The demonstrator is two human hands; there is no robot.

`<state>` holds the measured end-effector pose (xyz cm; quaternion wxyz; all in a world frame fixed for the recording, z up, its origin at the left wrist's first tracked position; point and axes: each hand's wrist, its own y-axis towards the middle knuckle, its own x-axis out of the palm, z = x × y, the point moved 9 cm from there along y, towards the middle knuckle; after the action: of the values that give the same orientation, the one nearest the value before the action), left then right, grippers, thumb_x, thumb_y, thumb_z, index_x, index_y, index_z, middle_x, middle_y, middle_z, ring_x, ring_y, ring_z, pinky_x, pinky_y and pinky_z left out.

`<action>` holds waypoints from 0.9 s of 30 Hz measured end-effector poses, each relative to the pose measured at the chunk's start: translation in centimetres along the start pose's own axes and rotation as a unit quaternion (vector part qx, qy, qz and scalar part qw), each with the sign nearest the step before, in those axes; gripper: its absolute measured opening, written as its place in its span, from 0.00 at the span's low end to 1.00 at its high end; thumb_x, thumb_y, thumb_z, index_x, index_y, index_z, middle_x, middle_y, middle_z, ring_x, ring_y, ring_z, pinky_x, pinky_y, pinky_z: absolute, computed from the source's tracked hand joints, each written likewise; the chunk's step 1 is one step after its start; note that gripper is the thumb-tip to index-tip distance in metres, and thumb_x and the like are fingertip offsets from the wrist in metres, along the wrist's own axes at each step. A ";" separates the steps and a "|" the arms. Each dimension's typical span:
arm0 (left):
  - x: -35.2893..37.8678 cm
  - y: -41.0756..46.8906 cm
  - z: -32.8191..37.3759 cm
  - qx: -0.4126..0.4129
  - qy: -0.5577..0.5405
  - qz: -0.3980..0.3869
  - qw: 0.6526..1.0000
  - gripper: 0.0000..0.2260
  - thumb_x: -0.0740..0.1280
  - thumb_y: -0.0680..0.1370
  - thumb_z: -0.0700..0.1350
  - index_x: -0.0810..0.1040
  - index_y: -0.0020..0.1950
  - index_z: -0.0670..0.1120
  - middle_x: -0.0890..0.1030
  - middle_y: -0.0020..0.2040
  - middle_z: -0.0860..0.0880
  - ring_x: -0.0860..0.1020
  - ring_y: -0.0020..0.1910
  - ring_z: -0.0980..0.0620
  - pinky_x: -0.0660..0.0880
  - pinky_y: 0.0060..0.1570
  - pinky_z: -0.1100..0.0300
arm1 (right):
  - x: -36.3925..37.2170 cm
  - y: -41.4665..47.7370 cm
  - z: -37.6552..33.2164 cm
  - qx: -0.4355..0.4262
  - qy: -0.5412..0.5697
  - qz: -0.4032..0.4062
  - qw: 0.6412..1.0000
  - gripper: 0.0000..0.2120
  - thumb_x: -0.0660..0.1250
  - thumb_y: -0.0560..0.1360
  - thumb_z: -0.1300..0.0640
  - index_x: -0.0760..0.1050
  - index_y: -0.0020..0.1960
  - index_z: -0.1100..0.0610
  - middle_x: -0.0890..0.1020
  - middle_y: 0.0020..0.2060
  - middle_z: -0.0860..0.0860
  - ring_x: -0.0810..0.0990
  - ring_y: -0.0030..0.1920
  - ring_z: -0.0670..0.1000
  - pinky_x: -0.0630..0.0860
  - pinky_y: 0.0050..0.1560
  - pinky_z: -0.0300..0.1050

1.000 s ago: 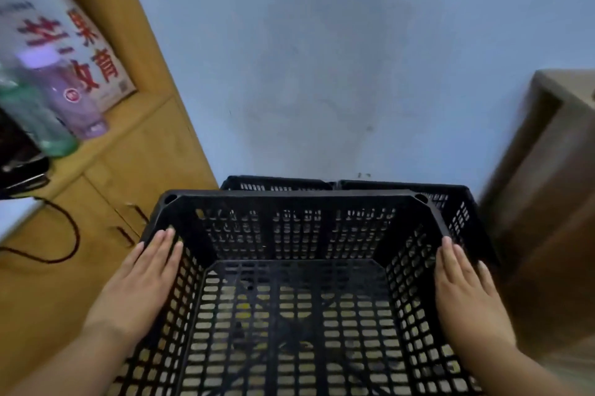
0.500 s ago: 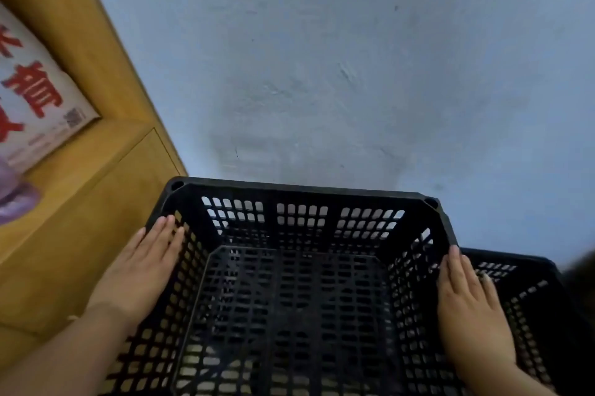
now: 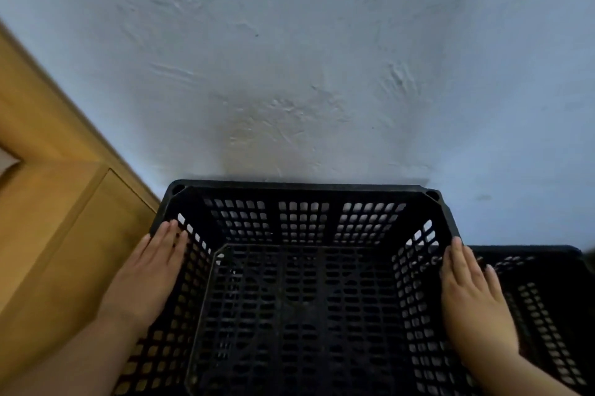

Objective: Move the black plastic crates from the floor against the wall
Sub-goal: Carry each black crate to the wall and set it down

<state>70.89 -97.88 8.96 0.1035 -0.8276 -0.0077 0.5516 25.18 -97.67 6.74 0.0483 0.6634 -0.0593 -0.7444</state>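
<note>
Your left hand [image 3: 146, 278] and right hand [image 3: 473, 294] press flat, fingers extended, against the perforated black plastic crate [image 3: 302, 283] by the rough wall [image 3: 289, 57].

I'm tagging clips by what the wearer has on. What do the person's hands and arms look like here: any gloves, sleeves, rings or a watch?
Both the left hand and the right hand are bare, without gloves. No ring shows on the fingers, and no watch or band on either wrist. The forearms are bare to the bottom edge of the picture, so no sleeve is in view.
</note>
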 end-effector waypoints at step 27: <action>-7.2 6.4 8.4 0.104 -0.044 0.033 0.993 0.43 0.78 0.53 0.41 0.69 0.66 0.32 0.72 0.66 0.33 0.62 0.67 0.39 0.34 0.73 0.55 | -4.2 -0.3 3.8 0.179 0.057 0.029 0.982 0.31 0.52 0.72 0.51 0.53 0.72 0.59 0.57 0.73 0.54 0.33 0.73 0.44 0.36 0.72 0.46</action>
<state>59.73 -103.70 11.24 0.1699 -0.7871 0.0722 0.5886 21.95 -96.67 11.27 -0.0469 0.7003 -0.2080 -0.6812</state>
